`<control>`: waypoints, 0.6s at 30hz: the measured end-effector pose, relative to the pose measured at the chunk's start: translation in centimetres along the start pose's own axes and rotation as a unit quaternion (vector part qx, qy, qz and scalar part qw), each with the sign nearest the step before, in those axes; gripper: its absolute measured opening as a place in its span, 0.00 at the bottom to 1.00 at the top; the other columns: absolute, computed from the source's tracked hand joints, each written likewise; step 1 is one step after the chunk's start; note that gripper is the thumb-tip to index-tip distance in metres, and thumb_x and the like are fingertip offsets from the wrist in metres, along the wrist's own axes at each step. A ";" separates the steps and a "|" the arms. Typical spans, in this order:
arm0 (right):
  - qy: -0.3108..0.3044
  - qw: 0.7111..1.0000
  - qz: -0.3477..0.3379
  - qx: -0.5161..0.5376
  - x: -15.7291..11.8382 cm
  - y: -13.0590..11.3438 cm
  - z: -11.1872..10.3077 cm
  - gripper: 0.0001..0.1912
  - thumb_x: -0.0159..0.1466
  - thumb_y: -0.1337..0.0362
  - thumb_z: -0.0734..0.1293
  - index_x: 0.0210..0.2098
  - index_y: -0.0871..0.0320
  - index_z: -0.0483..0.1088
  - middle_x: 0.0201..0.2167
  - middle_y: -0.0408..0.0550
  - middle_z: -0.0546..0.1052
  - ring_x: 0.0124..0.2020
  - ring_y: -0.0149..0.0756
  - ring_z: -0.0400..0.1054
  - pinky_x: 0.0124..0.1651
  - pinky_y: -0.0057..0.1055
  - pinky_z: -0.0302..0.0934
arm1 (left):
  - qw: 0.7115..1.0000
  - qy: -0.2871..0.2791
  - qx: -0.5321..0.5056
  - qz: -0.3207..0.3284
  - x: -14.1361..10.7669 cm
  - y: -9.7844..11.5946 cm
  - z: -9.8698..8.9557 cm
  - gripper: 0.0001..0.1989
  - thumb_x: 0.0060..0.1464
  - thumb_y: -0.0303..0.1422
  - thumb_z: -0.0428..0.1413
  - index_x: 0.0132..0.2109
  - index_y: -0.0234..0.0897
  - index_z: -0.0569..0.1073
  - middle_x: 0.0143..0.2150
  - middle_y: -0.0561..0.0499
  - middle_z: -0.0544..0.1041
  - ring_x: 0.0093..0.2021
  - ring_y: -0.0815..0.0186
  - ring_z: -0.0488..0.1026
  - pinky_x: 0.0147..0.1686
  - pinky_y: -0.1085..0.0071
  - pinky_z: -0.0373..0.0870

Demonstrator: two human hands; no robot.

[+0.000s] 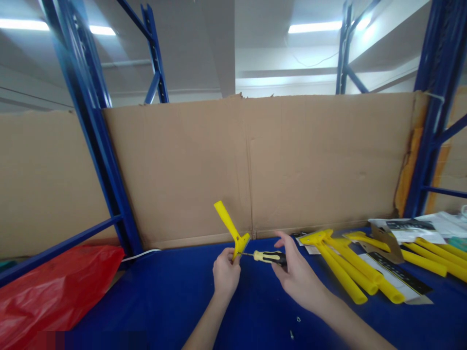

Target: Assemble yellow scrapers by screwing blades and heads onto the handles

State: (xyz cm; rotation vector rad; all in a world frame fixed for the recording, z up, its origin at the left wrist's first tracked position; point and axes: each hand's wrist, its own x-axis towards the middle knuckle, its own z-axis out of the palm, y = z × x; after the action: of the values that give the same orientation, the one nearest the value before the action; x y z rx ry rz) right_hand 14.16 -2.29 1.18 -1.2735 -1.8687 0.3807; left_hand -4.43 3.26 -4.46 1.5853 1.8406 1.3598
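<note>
A yellow plastic scraper [228, 221] stands tilted over the blue surface, its handle pointing up and left. My left hand [226, 273] pinches the scraper's head between thumb and fingers. From the right, a screwdriver [269, 256] with a cream and black handle meets the head, lying nearly level. Its tip is at the scraper, though the screw there is too small to make out. My right hand [302, 276] has the handle's black end against its palm side, with thumb and forefinger spread loosely around it. A small nut [298, 319] and a screw [291, 334] lie below.
Several yellow scrapers [346, 272] are piled on the right beside black and white packaging cards [399, 274] and an open cardboard box [388, 240]. A red plastic bag [62, 287] lies left. Cardboard [189, 170] walls off the back between blue rack posts [109, 180].
</note>
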 end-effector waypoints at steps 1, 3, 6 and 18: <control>-0.008 1.000 -0.001 0.001 0.0 0.0 0.0 0.25 0.60 0.66 0.56 0.57 0.58 0.51 0.42 0.53 0.71 0.31 0.36 0.70 0.35 0.34 0.63 | 1.000 -0.004 -0.001 0.004 0.0 0.0 0.0 0.05 0.51 0.25 0.53 0.35 0.37 0.72 0.32 0.50 0.80 0.30 0.66 0.76 0.29 0.75 0.65; -0.012 0.999 0.027 -0.020 0.2 0.1 -0.2 0.19 0.64 0.63 0.51 0.53 0.58 0.57 0.31 0.49 0.72 0.29 0.39 0.69 0.34 0.36 0.62 | 1.000 -0.011 0.002 0.018 -0.1 0.1 0.0 0.06 0.51 0.24 0.52 0.35 0.37 0.72 0.32 0.50 0.80 0.31 0.67 0.76 0.31 0.75 0.65; 0.015 0.998 0.064 -0.025 0.2 0.0 -0.3 0.19 0.66 0.57 0.48 0.51 0.57 0.59 0.27 0.45 0.70 0.28 0.40 0.69 0.34 0.36 0.63 | 1.000 -0.014 0.011 0.024 -0.2 0.2 0.0 0.07 0.51 0.23 0.52 0.35 0.37 0.72 0.31 0.51 0.80 0.31 0.67 0.76 0.32 0.75 0.65; 0.006 0.996 0.080 -0.048 0.5 0.2 -0.3 0.16 0.66 0.57 0.48 0.44 0.57 0.60 0.24 0.45 0.70 0.28 0.42 0.70 0.32 0.36 0.61 | 1.000 -0.006 0.023 0.018 -0.2 0.3 -0.1 0.06 0.50 0.23 0.53 0.34 0.37 0.72 0.31 0.51 0.79 0.31 0.66 0.76 0.30 0.76 0.63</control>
State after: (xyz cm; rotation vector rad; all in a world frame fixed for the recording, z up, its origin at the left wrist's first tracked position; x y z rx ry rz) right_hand 14.40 -1.86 1.46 -1.4925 -1.7990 0.3687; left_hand -4.29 3.06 -4.26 1.6532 1.8568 1.3291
